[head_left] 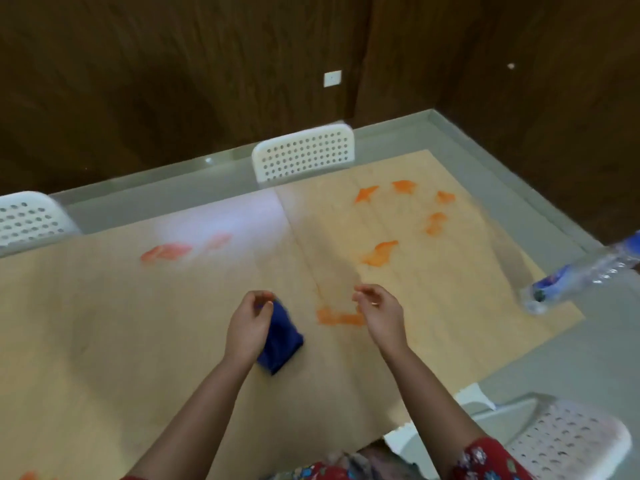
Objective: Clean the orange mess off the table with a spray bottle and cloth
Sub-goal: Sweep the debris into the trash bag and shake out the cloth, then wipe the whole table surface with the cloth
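The left hand [251, 323] gripped the blue cloth [282, 341]. The right hand [381, 315] hovered loosely curled and empty above an orange smear [341, 318]. The bottle [585, 275] lay far right.

The table [104, 323] has a pale wood-look top that fills the middle of the frame. The orange mess [379, 254] lies on it as separate smears: a loose ring of five bright blotches right of centre, one patch [341, 318] at the centre, two paler, reddish streaks [166, 252] left of centre, and a trace at the bottom left edge. The cloth [280, 336] is dark blue and folded into a thick pad, just left of the central patch, its upper end pinched by the left hand [251, 322]. The spray bottle [581, 275], clear crinkled plastic with a blue label, slants across the table's right edge at the frame's right side, blurred.
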